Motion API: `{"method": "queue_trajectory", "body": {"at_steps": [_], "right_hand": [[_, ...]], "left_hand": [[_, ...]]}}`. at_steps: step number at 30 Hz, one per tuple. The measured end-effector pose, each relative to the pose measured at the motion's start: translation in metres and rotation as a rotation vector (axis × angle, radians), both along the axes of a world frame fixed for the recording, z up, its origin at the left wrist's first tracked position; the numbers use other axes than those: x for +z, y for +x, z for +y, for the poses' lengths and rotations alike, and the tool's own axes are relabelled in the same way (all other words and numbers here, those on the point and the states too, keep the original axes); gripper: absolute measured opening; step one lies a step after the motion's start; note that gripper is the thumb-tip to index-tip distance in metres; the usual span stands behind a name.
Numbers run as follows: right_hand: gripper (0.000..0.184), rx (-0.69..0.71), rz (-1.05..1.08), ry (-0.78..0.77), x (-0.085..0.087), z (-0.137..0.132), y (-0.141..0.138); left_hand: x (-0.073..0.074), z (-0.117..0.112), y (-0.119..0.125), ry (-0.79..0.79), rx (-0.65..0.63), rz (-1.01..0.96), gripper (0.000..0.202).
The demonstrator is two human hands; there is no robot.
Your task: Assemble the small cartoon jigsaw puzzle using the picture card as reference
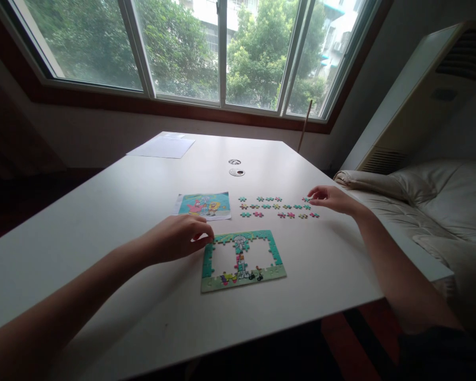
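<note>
A partly filled jigsaw puzzle lies on the white table, its border and a middle column in place, with bare gaps either side. At its upper left corner is my left hand, fingers curled and thumb and forefinger closed on the edge. Loose puzzle pieces are laid out in rows beyond the puzzle. My right hand reaches the right end of the far row, where its fingertips pinch a teal and pink puzzle piece. A cartoon picture sheet lies just beyond my left hand.
On the white table a sheet of paper lies at the far left. Two round inserts sit in the tabletop near the back. A pale padded seat stands along the right side, and a window is behind.
</note>
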State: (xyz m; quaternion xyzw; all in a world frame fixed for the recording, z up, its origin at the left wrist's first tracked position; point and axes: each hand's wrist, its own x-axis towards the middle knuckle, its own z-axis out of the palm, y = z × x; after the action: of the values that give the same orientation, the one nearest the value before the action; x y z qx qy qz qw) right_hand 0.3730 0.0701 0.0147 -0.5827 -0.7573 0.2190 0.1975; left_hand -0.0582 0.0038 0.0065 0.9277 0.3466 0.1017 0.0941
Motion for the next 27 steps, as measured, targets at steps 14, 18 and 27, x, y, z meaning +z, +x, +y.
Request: {"method": "queue_trajectory", "body": {"at_steps": [14, 18, 27], "right_hand": [[0.023, 0.178, 0.869, -0.271, -0.022, -0.06, -0.161], [0.023, 0.182, 0.941, -0.241, -0.027, -0.068, -0.169], [0.019, 0.262, 0.901, -0.155, -0.031, -0.074, -0.174]], "left_hand": [[-0.016, -0.019, 0.051, -0.257, 0.202, -0.541, 0.024], [-0.016, -0.019, 0.057, -0.333, 0.203, -0.582, 0.025], [-0.015, -0.018, 0.059, -0.365, 0.218, -0.658, 0.025]]}}
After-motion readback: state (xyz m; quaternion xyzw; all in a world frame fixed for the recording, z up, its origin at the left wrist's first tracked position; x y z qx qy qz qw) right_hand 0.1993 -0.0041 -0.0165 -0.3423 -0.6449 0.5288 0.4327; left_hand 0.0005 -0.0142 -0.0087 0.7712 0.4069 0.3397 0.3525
